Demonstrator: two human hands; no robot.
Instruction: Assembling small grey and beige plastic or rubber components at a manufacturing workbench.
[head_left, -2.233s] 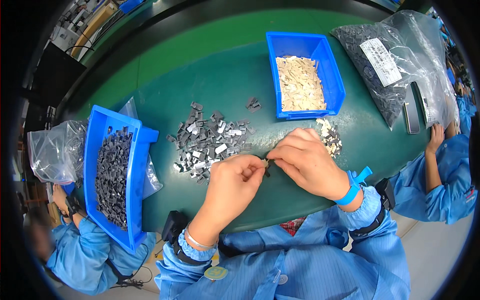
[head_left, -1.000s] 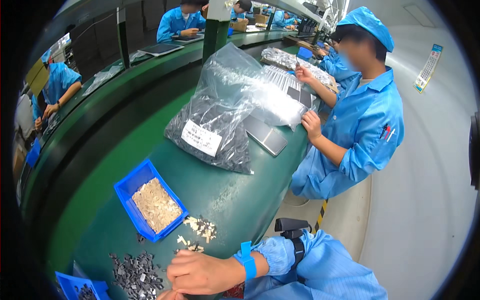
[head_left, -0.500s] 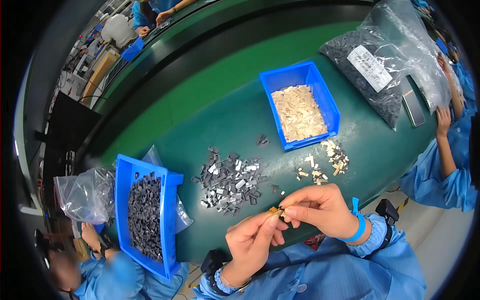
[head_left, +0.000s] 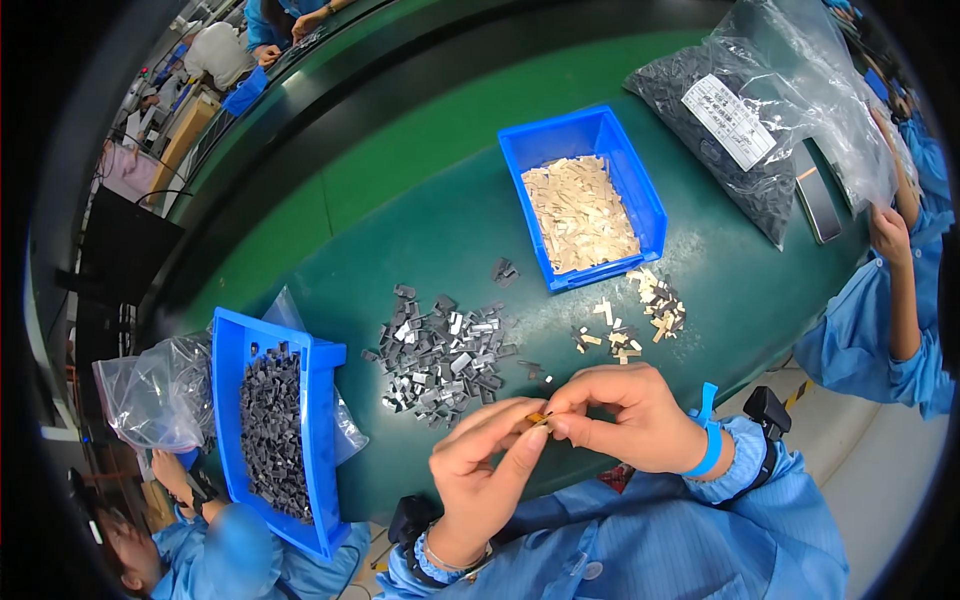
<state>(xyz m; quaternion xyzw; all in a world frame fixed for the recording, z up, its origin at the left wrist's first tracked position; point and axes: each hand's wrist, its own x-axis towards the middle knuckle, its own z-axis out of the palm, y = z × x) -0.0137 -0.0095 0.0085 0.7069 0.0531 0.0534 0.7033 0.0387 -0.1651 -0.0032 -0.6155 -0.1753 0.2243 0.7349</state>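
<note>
Both hands meet at the near table edge. Left hand (head_left: pixel 487 468) and right hand (head_left: pixel 627 417) pinch one small tan strip (head_left: pixel 537 419) btwn thumb & fingertips, pressed together on it from either side; strip is mostly hidden by the fingers, shape can't be told. Right wrist wears a blue wristband (head_left: pixel 707 447).

Just beyond the grip, to its left: loose pile of grey metal clips (head_left: pixel 440 355) on the green table (head_left: pixel 420 240). Just beyond, to the right: small scatter of tan strips (head_left: pixel 640 315), apart from the hands.

Further out past that scatter: blue bin (head_left: pixel 650 205) full of tan strips. Well to the left of the grip: 2nd blue bin of dark parts (head_left: pixel 275 435), w/ a clear plastic bag (head_left: pixel 160 395) beside it.

Farthest, upper right: big clear bag of dark parts (head_left: pixel 760 110). Another person's arm (head_left: pixel 895 260) rests at the table's right end.
</note>
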